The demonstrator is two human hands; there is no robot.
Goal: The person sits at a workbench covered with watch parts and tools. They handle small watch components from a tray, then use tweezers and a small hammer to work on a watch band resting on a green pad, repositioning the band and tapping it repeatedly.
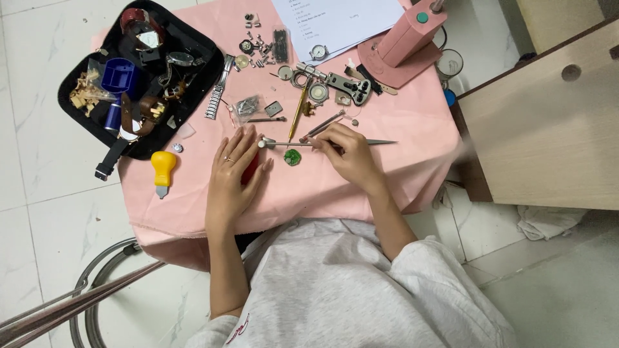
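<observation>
Small-parts work at a pink-covered tabletop (pixel 361 187)

From the black tray (pixel 77 109) at ten o'clock inward: the left hand (pixel 232 174) lies flat, pinning a red block (pixel 250 171); the right hand (pixel 348 154) pinches a slim tool (pixel 380 142), best kept low and steady beside the green disc (pixel 293 157) at centre.

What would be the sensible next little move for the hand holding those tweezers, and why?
Probably lower the tweezers in the right hand slightly onto the small green round part. Their tips sit just above it near a small metal piece, while the left hand rests flat over a red object, seemingly steadying it.
</observation>
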